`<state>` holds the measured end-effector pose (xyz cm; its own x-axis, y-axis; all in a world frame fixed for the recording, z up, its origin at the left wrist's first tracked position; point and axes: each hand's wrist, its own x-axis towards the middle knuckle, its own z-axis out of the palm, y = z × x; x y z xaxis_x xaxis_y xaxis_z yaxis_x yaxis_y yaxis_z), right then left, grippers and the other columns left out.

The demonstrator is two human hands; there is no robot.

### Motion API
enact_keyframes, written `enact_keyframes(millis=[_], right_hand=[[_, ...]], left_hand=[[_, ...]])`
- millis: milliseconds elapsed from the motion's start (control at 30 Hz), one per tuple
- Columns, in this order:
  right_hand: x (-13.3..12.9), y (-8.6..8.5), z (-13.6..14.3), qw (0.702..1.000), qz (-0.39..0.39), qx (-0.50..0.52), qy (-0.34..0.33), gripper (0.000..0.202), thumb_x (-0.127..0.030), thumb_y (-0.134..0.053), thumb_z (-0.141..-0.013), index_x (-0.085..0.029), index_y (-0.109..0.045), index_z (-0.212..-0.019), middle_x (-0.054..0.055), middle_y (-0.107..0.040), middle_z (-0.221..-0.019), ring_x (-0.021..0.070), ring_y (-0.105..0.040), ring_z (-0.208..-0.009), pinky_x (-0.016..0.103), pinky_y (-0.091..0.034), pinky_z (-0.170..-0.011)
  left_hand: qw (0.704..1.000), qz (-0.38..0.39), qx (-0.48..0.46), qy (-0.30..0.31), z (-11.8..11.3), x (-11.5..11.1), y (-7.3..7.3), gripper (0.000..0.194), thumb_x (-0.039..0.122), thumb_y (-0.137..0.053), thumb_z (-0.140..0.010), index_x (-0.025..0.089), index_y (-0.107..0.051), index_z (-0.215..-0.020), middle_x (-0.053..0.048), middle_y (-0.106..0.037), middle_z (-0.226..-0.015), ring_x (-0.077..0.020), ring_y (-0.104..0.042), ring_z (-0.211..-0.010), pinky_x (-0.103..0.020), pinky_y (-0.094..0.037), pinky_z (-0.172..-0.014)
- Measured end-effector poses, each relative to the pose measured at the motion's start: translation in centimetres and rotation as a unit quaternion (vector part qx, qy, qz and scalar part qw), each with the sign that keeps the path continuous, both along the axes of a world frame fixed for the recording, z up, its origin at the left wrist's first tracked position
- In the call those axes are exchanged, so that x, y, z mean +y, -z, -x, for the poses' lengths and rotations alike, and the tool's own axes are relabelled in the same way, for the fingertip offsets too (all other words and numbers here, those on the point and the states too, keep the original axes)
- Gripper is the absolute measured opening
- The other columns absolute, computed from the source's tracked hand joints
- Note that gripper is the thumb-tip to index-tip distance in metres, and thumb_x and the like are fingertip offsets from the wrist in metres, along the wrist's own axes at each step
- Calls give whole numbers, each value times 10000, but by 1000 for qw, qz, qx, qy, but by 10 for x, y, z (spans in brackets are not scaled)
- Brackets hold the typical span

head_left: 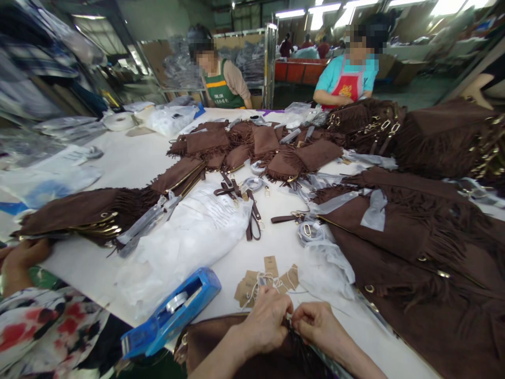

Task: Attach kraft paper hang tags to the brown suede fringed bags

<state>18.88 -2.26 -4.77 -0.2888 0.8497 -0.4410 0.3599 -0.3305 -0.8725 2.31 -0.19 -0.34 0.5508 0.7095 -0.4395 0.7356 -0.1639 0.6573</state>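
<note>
Both hands meet over a brown bag (215,342) at the table's near edge. My left hand (268,321) has its fingers closed, pinching at the bag's upper edge; what lies between them is too small to name. Close on its right, my right hand (317,323) is also closed in a pinch, its fingertips near the left ones, the held piece hidden. Cardboard tags (248,287) with white strings lie just beyond my left hand. A blue tape dispenser (173,310) stands to the left of the bag.
Fringed brown bags (394,252) are piled at right, with more (260,142) across the middle. White plastic bags (193,231) and brown straps (254,210) lie between. Someone's hand (27,258) touches a bag at left. Two people stand across the white table (134,147).
</note>
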Motion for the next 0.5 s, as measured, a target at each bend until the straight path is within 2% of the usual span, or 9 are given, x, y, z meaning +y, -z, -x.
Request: enact_keyframes(millis=[133, 367, 500], right_hand=[[-1, -3, 1, 1000, 1, 16, -5, 143, -218, -482, -637, -181, -586, -548, -57, -508, -418, 101, -476, -362, 191, -319, -392], [-4, 1, 3, 999, -35, -4, 14, 115, -197, -501, -642, -185, -553, -541, -72, -448, -399, 100, -428, -382, 196, -287, -409], [-1, -1, 5, 999, -40, -5, 20, 62, -176, -509, -618, -193, -546, -572, -79, -446, -418, 97, -415, -379, 197, -296, -409]], left_hand=[[1000, -1, 13, 3, 0, 0, 3, 310, 150, -509, -578, 230, -490, -877, -2, -535, -889, -210, -420, -914, -330, -300, -807], [1000, -21, -10, -15, 0, -5, 8, 233, 167, -515, -608, 223, -488, -832, 5, -525, -839, -191, -422, -887, -325, -298, -816], [1000, -23, -9, -12, -1, -4, 6, 232, 142, -510, -598, 220, -481, -814, 0, -513, -812, -195, -420, -879, -327, -300, -809]])
